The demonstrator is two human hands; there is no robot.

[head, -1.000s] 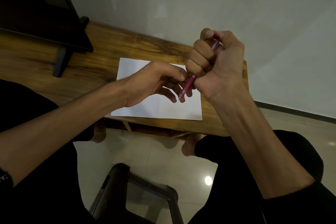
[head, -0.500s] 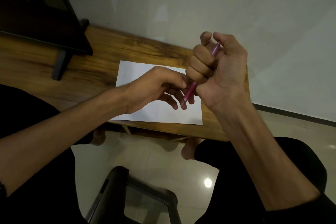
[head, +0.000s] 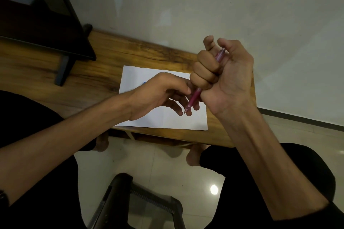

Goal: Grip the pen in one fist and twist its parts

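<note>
The right hand (head: 221, 78) makes a tight fist around a pink pen (head: 194, 97). The pen tip pointing down toward seven o'clock, just above the white paper (head: 167, 119). The left hand (head: 158, 95) hovers over the paper with loose, half-bent fingers (head: 178, 107), close by the tip at nine o'clock from it. I cannot tell if they touch the pen.

The sharp tip could poke those fingers, because they sit so near it. The fist grip is clumsy, so the pen might slip and drop on the wooden table (head: 89, 80). The tip could also leave a mark on the clean paper.
</note>
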